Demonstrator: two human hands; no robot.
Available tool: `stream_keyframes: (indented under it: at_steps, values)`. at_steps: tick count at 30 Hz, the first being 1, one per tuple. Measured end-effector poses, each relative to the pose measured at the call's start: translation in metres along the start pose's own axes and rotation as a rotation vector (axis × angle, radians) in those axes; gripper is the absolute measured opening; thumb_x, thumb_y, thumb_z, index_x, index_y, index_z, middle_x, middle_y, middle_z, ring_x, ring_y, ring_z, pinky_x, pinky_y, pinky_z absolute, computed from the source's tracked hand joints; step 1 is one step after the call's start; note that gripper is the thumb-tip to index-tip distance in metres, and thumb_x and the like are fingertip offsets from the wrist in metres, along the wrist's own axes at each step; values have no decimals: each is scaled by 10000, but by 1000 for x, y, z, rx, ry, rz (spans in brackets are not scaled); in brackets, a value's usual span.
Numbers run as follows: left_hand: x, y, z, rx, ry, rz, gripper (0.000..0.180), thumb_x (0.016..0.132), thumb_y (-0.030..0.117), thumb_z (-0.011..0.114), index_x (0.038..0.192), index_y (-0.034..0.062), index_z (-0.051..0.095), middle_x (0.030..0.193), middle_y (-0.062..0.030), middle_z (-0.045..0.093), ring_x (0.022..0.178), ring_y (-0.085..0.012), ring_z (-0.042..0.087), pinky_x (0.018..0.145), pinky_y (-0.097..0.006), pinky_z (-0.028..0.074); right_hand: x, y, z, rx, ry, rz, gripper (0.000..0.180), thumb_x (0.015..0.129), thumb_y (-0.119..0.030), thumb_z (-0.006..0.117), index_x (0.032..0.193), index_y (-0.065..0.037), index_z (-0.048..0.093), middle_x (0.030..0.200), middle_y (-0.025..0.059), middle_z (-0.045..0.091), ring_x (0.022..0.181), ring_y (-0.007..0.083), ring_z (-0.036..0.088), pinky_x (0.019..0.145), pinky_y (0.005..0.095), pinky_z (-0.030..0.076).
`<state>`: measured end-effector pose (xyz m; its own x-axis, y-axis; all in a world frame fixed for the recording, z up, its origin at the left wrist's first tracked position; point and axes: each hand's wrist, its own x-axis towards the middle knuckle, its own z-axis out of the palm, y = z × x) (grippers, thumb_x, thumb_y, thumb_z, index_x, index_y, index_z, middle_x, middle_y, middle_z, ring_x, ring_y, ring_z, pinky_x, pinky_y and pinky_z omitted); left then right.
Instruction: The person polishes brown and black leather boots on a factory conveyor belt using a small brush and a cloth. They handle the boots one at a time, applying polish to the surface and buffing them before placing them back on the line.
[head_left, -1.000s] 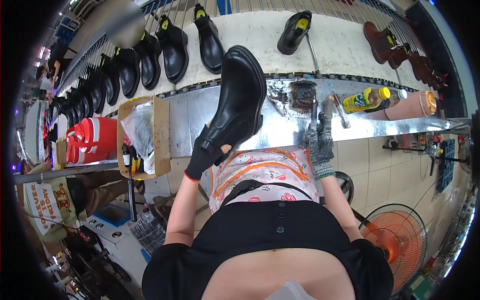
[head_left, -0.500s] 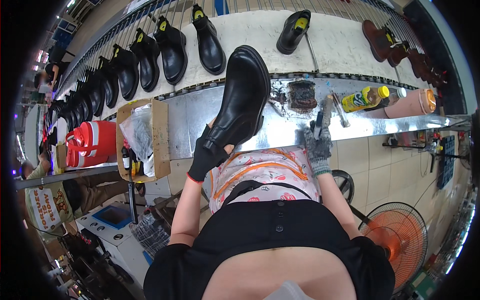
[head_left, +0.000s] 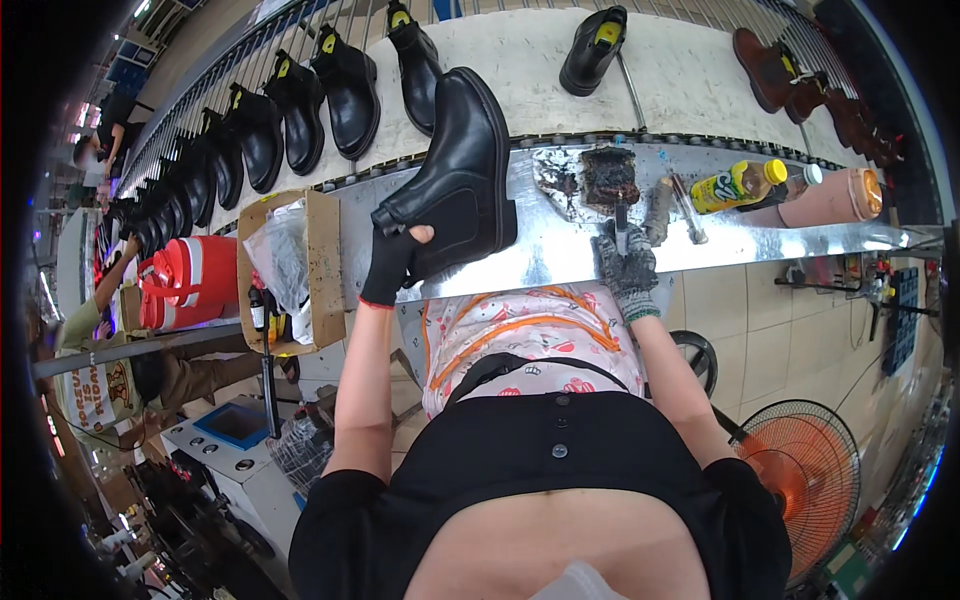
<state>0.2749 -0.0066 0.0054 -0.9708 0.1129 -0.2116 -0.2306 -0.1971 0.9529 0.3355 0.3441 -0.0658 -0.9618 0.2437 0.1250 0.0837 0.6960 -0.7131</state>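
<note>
A black ankle boot [head_left: 452, 160] hangs over the metal ledge, toe up and sole to the right, its elastic side panel turned toward me. My left hand [head_left: 390, 262], in a black glove with a bare thumb, is closed around the boot's top opening. My right hand [head_left: 628, 270], in a grey knit glove with dark stains, grips a slim dark tool [head_left: 621, 228]. The far end of that tool meets the near edge of a black, crusted pad [head_left: 609, 177]; its exact kind is unclear. Beside it rests a worn, grey-wrapped stick [head_left: 659, 212].
A row of black boots [head_left: 298, 115] lines the pale conveyor at left; another black boot [head_left: 592, 55] and brown boots [head_left: 765, 70] stand farther right. Bottles [head_left: 738, 187] lie on the ledge [head_left: 560, 262]. Left are a cardboard box [head_left: 322, 270] and red jug [head_left: 185, 280]. A fan [head_left: 800, 470] stands lower right.
My left hand has turned the boot and shifted it left, so its side panel now shows. My right hand has brought the tool forward and left to the black pad.
</note>
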Motion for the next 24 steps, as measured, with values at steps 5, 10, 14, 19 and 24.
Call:
stream_keyframes:
  at_steps: [5,10,14,19,24]
  values:
    - [64,26,19,-204,-28,-100,460,704,37,637,1154,-15,562,1059,-118,629,935,-208,627,841,-321,523,3,-3,-4,-206,-85,-36,340,843,-361,560,1048,-95,617,963,156,601,896,328,580,782,432,460]
    - [182,49,40,-32,-18,3,418,739,117,689,1121,4,565,979,-81,638,824,-184,637,721,-295,538,2,5,1,-154,-42,-74,328,845,-352,556,1048,-101,614,940,155,598,896,322,575,771,444,455]
    - [243,55,58,603,154,247,400,757,216,679,1113,59,588,853,-97,644,712,-167,626,602,-284,487,4,0,0,-166,-67,-89,329,837,-337,568,1049,-88,607,938,159,598,893,322,574,771,444,456]
    - [262,47,97,968,86,384,632,777,453,612,1272,83,483,962,-201,657,869,-334,640,753,-399,495,3,-1,-4,-125,-40,-65,321,807,-307,638,1047,-94,617,984,148,606,896,316,594,789,411,471]
    - [197,-40,87,1063,499,790,707,836,482,539,1405,122,321,1243,-300,486,1128,-424,497,945,-442,402,2,-9,-6,-118,-88,-57,305,834,-287,589,1070,-94,608,955,144,604,916,316,578,805,430,460]
